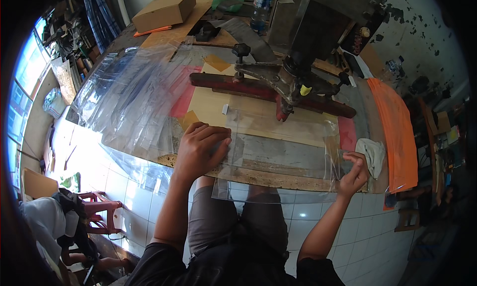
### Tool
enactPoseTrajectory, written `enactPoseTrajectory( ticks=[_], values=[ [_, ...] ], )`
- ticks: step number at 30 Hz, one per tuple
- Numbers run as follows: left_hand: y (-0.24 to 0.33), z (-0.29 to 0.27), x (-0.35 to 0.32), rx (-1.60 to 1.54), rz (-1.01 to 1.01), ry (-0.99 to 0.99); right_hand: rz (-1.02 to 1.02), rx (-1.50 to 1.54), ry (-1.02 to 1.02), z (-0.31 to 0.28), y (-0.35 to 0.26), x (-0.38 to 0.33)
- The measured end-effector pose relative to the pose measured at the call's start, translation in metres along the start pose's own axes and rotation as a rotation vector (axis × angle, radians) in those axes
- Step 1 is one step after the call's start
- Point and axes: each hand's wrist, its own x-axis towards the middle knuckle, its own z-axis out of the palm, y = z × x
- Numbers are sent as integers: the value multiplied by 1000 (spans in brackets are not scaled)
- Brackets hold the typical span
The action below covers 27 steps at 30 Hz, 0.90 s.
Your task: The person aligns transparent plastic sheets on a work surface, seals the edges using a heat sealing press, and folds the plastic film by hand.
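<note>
Black shirt cloth lies nearest at 6 o'clock, with grey shorts just above it, under the near edge of the table. Slightly left of centre, toward 9 o'clock, the person's left hand rests at the left side of a clear plastic sheet; its fingers lie close together, bent toward 3 o'clock, the thumb beside them, and whether they grip the sheet I cannot tell. Between 3 and 4 o'clock, the right hand is at the sheet's right edge with fingers curled; whether they pinch the film I cannot tell. The sheet spans the space between both hands and hangs over the table's near edge.

Beyond it, toward 1 o'clock, a press with a long red bar stands above a cream board. Loose clear plastic film is heaped at 10 o'clock. At 3 o'clock lies a stack of orange sheets, a crumpled white cloth just beside it. A brown cardboard box sits at 11 o'clock.
</note>
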Motion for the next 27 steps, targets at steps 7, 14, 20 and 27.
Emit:
enactPoseTrajectory(
  ticks=[7,14,20,27],
  values=[
    [-2,2,0,3,19,11,-15,-3,4,-1,1,0],
    [-2,1,-1,-2,21,5,14,-4,1,0,0,-1],
    [-2,1,0,-5,22,5,27,1,0,0,0,-1],
    [-3,2,-1,-5,24,11,11,-7,-6,0,2,-1]
  ],
)
